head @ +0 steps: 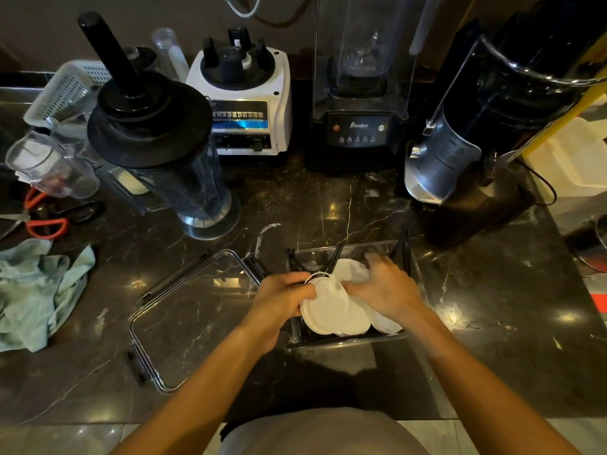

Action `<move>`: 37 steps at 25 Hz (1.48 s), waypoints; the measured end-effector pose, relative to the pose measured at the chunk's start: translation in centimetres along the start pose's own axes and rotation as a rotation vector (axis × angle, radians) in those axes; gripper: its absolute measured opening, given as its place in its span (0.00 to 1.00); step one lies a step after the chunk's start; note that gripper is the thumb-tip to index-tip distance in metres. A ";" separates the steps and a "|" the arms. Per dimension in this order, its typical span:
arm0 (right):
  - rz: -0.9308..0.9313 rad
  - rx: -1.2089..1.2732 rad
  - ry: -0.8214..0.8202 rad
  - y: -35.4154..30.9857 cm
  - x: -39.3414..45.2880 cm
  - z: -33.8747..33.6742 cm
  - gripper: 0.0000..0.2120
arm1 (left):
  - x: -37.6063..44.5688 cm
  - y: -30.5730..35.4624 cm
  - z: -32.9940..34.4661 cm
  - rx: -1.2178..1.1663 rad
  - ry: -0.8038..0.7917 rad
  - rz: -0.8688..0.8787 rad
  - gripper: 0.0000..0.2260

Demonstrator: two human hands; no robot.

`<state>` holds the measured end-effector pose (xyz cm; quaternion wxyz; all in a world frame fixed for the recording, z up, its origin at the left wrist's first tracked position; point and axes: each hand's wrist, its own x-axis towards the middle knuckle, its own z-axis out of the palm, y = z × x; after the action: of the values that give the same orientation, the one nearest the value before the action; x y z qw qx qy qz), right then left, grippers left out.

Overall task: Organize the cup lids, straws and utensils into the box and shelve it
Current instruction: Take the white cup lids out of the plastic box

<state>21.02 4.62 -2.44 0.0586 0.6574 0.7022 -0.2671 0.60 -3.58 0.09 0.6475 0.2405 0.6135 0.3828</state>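
A clear plastic box stands on the dark marble counter in front of me. Inside it lie several white cup lids and some black straws or utensils leaning against its far wall. My left hand grips the left edge of the lid stack with curled fingers. My right hand is over the lids from the right, its fingers bent down onto them. The box's clear lid with black clips lies flat on the counter just left of the box.
Behind the box stand a black-lidded blender jug, a white blender base, a black blender and a silver machine. A green cloth and orange-handled scissors lie at the left.
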 end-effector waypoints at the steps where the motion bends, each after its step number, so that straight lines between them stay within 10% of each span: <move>1: 0.001 -0.033 -0.033 -0.3 0.3 -0.1 0.41 | 0.0 0.0 -0.3 0.011 -0.017 0.010 0.11; 18: -0.060 0.301 0.021 1.7 -1.8 -2.7 0.50 | 1.3 -0.1 -0.6 -0.085 0.070 -0.010 0.08; 37: -0.470 0.272 -0.023 0.4 -7.0 -0.9 0.48 | -0.9 -1.0 2.0 -0.236 -0.205 0.011 0.12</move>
<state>22.56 -1.21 1.19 -0.0859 0.4750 0.7924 -0.3729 2.82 -4.55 0.08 0.7285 0.2039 0.4934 0.4294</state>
